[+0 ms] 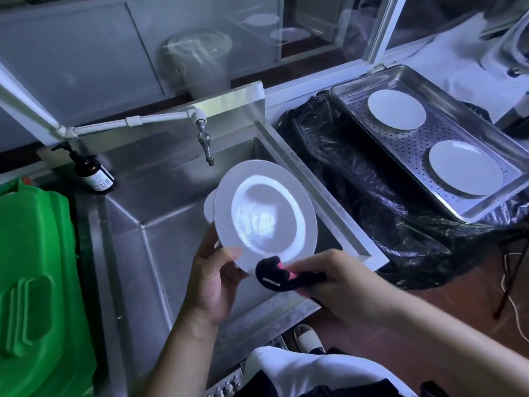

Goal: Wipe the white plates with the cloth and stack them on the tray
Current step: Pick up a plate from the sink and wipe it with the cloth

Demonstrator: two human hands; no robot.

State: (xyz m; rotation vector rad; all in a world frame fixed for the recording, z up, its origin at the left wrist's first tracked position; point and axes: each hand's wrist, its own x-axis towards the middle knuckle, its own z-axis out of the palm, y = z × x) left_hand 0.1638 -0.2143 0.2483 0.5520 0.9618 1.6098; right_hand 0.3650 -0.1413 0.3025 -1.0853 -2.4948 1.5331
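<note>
My left hand grips the lower rim of a white plate, held tilted above the steel sink; wet smears show in its well. Behind the plate's left edge peeks part of another white piece. My right hand holds a dark cloth with a pink patch against the plate's bottom edge. To the right, a perforated steel tray carries two white plates, one at the far end and one nearer.
A tap hangs over the sink's back. A brown pump bottle stands at the sink's left corner. A green plastic bin fills the left side. Black plastic sheeting lies under the tray.
</note>
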